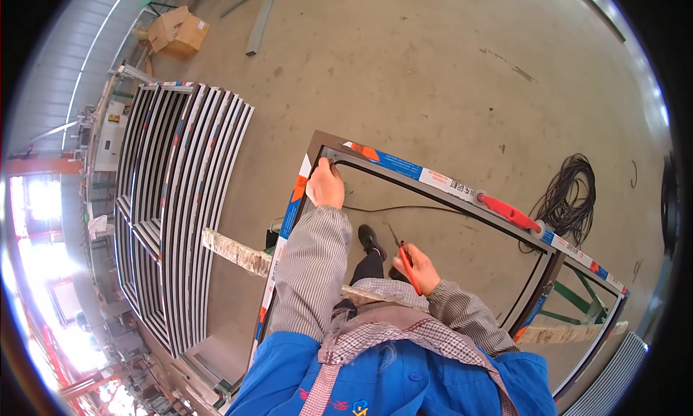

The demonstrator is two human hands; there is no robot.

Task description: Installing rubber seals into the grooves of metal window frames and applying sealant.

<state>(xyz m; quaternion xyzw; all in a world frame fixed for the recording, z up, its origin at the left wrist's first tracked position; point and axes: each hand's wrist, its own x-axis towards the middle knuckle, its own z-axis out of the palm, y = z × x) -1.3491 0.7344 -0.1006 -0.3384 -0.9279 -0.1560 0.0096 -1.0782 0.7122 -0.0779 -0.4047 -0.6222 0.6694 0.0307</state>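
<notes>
A brown-and-grey metal window frame (451, 185) with coloured protective tape lies in front of me. At its far left inner corner my left hand (326, 185) is closed, fingertips pinching at a black sealing strip (364, 168) that follows the inner edge; the fingertips are partly hidden. My right hand (421, 268) is wrapped round a red-handled hand tool (411, 273) with a slim dark tip, held over the frame's opening; whether it is scissors or pliers is unclear. Resting on the frame's far bar is a red tool with round ends (510, 212).
Speckled support beams (234, 253) pass under the frame. Many similar frames (180, 199) stand stacked at the left. A coil of black cable (570, 199) lies on the floor at the right. Farther off are a cardboard box (178, 32) and a metal bar (263, 23).
</notes>
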